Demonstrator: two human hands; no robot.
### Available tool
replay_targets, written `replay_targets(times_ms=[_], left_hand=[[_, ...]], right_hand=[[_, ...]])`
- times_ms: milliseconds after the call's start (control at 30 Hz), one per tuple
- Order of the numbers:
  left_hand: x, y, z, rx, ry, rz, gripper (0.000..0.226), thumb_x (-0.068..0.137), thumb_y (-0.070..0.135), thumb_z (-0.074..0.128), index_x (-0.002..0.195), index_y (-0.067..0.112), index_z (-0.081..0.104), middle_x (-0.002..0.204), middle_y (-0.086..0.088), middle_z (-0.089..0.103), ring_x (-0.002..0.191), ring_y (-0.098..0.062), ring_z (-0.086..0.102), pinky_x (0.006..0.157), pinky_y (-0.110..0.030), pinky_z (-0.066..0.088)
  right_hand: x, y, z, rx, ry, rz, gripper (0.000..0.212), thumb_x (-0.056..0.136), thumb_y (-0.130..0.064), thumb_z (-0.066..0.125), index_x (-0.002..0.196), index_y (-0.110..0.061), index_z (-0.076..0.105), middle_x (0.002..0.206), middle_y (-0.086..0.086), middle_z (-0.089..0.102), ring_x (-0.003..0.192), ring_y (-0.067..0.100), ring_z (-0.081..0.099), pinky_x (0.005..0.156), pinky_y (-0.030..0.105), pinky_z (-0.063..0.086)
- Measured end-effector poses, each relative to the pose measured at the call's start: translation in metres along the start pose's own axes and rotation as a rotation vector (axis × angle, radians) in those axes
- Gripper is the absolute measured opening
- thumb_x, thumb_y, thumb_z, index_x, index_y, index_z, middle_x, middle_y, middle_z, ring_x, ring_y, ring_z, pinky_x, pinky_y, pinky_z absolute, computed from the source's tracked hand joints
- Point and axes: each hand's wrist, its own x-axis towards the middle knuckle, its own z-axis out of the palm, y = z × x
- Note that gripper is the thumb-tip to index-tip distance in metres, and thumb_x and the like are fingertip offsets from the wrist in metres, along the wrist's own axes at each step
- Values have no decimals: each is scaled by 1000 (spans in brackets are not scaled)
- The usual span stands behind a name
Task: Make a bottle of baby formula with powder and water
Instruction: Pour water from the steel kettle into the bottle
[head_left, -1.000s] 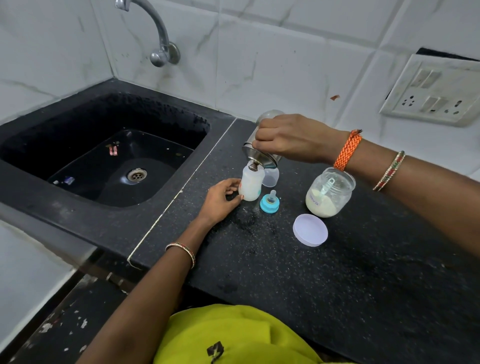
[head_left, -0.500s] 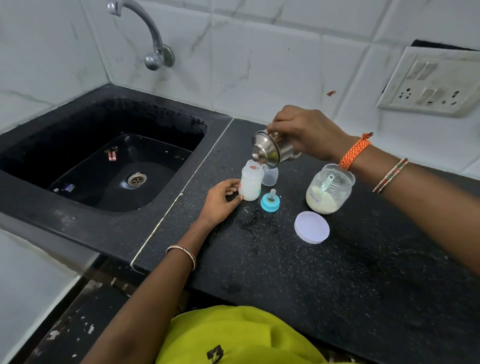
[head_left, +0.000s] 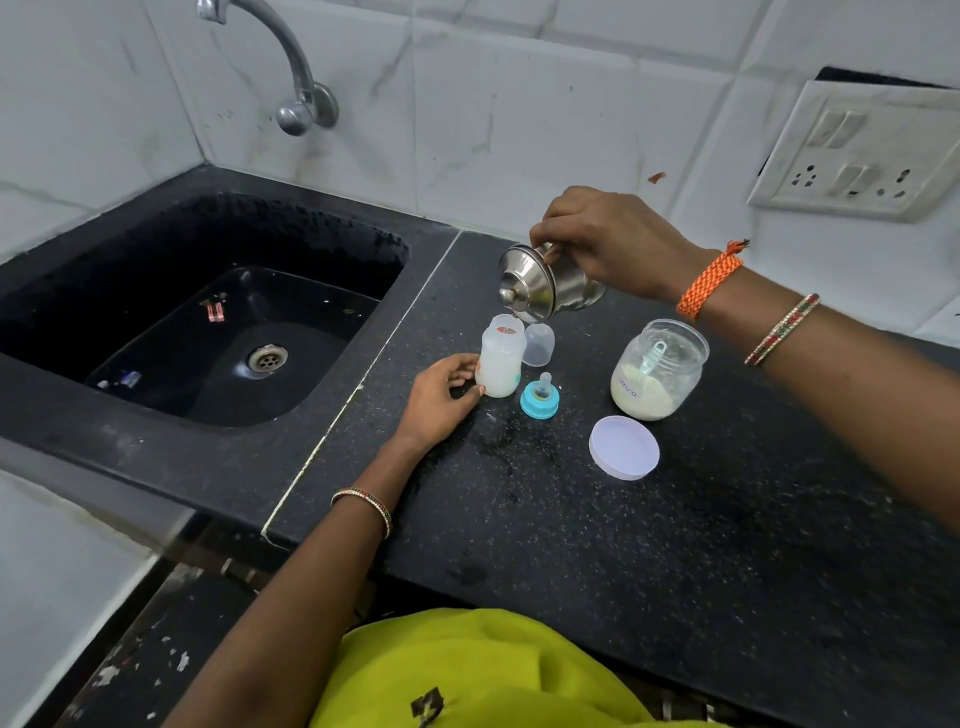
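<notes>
A right hand (head_left: 602, 244) grips a tilted steel pot (head_left: 545, 283) just above an open baby bottle (head_left: 500, 358), which the left hand (head_left: 439, 397) grasps upright on the black counter (head_left: 675, 545).

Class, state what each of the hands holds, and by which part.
The right hand grips the tilted steel pot by its upper body. The left hand holds the baby bottle at its lower side.

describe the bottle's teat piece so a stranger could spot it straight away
Start at the black sink and move right onto the speckled black counter. In front of the baby bottle, beside the powder jar, stands the teat: the only blue thing there, a ring with a clear nipple.
</notes>
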Motion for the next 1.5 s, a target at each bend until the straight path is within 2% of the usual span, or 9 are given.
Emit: replay_targets(times_ms=[300,567,733,900,1000,1100,1200,1333,1500], left_hand=[[0,0,0,12,-4,6,42,83,6,65,124,10,56,118,-7,61,102,-11,57,87,-12,42],[1,1,-1,0,-6,1,41,83,3,63,123,10,56,115,-4,60,101,-10,57,87,-12,42],[1,2,-1,-20,-10,-21,39,84,2,61,122,10,56,111,2,58,101,-9,57,84,-8,43],[2,3,-2,-65,-5,-31,37,84,-4,55,119,9,59,110,0,59,102,-12,58,89,-16,46],[2,3,-2,-95,3,-53,37,84,-6,53,117,9,59,110,-1,60,101,-12,58,86,-15,48],[5,2,-2,-159,20,-104,36,86,-6,52,117,9,59,110,-1,61,99,-10,58,81,-10,49],[13,2,-5,-304,65,-199,33,87,-5,54,117,6,59,112,-4,62,102,-15,59,83,-14,51],[20,7,-14,-475,36,-308,35,86,-7,56,120,1,56,108,-7,63,98,-17,60,83,-24,52],[28,21,-23,-525,-54,-324,32,85,0,60,115,11,59,101,2,67,93,-13,64,80,-27,54]], right_hand=[[11,-3,-3,-167,-63,-153,30,77,9,63,101,-8,66,90,8,67,88,32,60,51,27,32],[12,-7,-4,-261,-79,-286,37,71,18,61,100,-4,65,88,12,65,83,32,60,44,33,45],[13,-9,-6,-287,-69,-342,32,74,17,58,98,-2,64,86,13,64,81,32,60,47,34,45],[15,-8,-8,-318,-59,-377,29,75,17,56,96,-2,63,85,14,64,80,32,59,48,36,47],[14,-9,-8,-312,-73,-385,25,79,16,54,95,-1,62,86,15,63,81,33,59,50,37,49],[12,-9,-8,-287,-90,-367,26,78,16,55,95,-2,62,86,14,63,81,33,59,49,38,50],[9,-7,-7,-208,-67,-303,32,75,15,58,99,-4,65,87,12,65,83,32,60,47,36,48],[3,-1,-4,-36,17,-130,30,84,-12,44,101,-6,67,90,11,67,87,33,61,51,36,48],[-4,12,10,119,25,23,40,81,-21,37,98,-6,69,90,12,68,85,33,60,60,43,51]])
